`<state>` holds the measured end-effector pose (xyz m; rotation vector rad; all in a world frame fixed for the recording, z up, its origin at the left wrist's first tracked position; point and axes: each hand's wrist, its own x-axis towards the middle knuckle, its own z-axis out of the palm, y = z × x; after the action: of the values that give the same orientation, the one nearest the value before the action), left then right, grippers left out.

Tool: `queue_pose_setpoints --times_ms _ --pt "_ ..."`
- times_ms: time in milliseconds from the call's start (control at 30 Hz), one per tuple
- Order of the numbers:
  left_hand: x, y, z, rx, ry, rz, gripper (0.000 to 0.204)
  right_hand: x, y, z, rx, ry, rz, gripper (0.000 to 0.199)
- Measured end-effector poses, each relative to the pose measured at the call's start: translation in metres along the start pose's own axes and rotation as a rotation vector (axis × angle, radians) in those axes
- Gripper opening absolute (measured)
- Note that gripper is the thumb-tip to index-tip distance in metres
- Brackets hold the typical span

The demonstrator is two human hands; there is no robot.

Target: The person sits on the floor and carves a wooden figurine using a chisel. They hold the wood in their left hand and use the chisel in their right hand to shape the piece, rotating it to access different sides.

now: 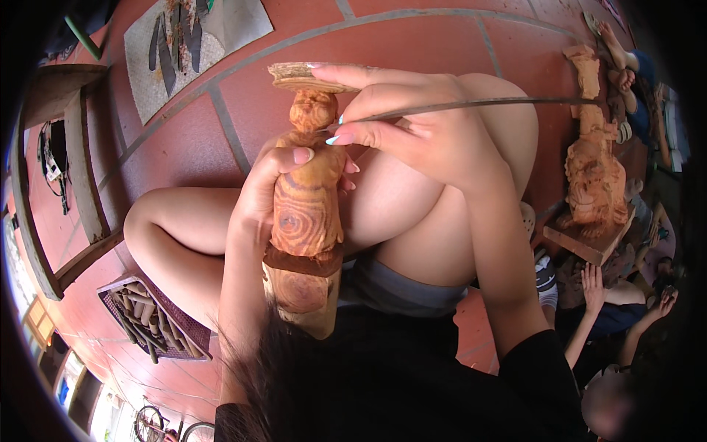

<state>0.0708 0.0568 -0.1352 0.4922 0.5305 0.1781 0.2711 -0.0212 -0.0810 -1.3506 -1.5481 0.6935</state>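
A carved wooden figure (305, 210) with swirling grain, a round head and a wide flat disc-shaped top stands on its block base against my lap. My left hand (261, 180) wraps round its upper body, thumb across the front and fingertips showing on the far side. In my right hand (412, 121) is a long thin dark file (530, 100), pinched between thumb and fingers, its length running out to the right. Its tip is at the figure's neck, partly hidden by my fingertips. My right index finger rests along the edge of the disc-shaped top.
A pale mat (243, 26) with several dark flat tools lies at the far left. A wooden frame (85, 169) stands at the left, above a purple crate (199, 346) of cylindrical pieces. At the right is a larger carved statue (593, 173), with other people (593, 291) beside it.
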Motion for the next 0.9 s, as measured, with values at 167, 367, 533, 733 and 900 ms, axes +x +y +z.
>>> queue_pose_setpoints --times_ms 167,367,533,733,900 --pt "0.0 0.002 -0.003 0.014 -0.013 -0.029 0.06 -0.002 -0.004 0.001 -0.02 -0.003 0.058 0.005" --pt "0.0 0.0 -0.003 -0.037 -0.058 -0.023 0.057 0.0 0.001 0.005 0.153 0.066 0.005 0.007" --pt "-0.002 0.001 -0.002 -0.007 -0.045 -0.022 0.055 0.001 -0.005 0.001 0.202 0.042 0.063 0.006" --pt "-0.004 0.004 0.0 0.038 -0.058 -0.018 0.056 0.003 0.002 -0.006 0.239 -0.046 -0.022 0.009" --pt "-0.002 0.004 0.001 0.129 -0.063 -0.012 0.055 0.007 -0.001 -0.009 0.379 0.042 0.118 0.009"
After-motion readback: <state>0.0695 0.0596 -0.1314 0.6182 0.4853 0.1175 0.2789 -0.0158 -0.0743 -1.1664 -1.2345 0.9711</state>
